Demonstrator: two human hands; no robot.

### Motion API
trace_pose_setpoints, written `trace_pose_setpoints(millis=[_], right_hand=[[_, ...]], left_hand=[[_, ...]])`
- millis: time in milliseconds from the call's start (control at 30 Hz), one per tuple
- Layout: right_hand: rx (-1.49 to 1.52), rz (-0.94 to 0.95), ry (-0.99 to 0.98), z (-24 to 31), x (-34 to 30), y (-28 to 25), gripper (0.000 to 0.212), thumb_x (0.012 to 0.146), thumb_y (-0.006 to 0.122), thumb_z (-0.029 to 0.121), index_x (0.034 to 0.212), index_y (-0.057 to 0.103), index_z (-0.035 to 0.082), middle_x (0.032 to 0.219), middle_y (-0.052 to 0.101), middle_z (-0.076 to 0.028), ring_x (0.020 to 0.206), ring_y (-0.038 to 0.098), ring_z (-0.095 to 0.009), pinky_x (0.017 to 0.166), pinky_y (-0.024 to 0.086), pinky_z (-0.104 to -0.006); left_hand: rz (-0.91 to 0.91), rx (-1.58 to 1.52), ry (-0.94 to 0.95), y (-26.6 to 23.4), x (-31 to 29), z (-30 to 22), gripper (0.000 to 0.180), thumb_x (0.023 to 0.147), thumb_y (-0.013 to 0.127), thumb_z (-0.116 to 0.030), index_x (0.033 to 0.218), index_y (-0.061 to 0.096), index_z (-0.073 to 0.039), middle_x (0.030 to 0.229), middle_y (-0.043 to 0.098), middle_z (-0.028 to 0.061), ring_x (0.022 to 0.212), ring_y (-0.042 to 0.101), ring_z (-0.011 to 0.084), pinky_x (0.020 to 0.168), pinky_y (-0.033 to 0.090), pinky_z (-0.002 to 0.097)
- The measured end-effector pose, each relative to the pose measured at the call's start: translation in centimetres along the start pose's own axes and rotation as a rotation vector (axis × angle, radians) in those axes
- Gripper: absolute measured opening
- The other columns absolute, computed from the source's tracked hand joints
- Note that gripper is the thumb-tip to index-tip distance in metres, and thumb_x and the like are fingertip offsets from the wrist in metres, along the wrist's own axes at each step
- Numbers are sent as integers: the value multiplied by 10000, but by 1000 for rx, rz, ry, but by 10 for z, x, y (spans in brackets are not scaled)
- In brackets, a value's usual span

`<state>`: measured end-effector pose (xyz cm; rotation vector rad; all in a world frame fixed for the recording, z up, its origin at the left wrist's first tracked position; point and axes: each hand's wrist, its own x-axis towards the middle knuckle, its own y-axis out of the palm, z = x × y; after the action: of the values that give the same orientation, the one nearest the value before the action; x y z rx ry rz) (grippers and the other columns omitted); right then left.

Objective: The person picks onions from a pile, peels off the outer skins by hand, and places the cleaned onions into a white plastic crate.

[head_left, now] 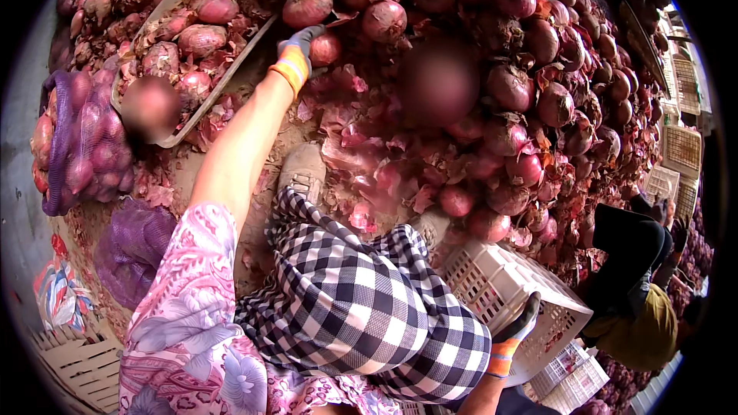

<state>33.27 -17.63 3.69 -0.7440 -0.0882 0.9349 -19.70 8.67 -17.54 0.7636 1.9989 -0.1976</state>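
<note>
My left hand (301, 50), in a grey glove with an orange cuff, reaches far forward and closes on a red onion (326, 49) at the foot of a big heap of red onions (538, 69). My right hand (516, 324), gloved the same way, grips the rim of a white plastic crate (492, 280) that stands tilted by my knee. My checked trouser leg and grey shoe (304, 170) lie between the two hands.
A metal tray (181, 132) holding onions lies at the upper left. A purple mesh sack (77, 138) full of onions sits at the left, an empty purple net (134, 246) below it. Loose onion skins cover the ground. Another person (634, 292) crouches at the right beside stacked crates (680, 150).
</note>
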Motion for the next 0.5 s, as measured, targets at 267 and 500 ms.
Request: trace_pose_setpoints(millis=[267, 500], right_hand=[[105, -178, -176, 41, -4, 26, 400, 920, 404, 252, 1161, 462, -62, 1153, 495, -132, 1056, 475, -215, 943, 369, -328], [479, 507, -372, 134, -26, 151, 697, 734, 635, 89, 1336, 285, 55, 1241, 438, -97, 1079, 461, -222, 913, 387, -331]], left_hand=[[527, -147, -80, -43, -67, 25, 319, 745, 607, -252, 1051, 603, -161, 1096, 565, 50, 1023, 537, 259, 688, 514, 543], [1090, -356, -536, 0, -159, 77, 441, 859, 459, -388, 1204, 478, -114, 1238, 491, 96, 1110, 492, 264, 947, 405, 433]])
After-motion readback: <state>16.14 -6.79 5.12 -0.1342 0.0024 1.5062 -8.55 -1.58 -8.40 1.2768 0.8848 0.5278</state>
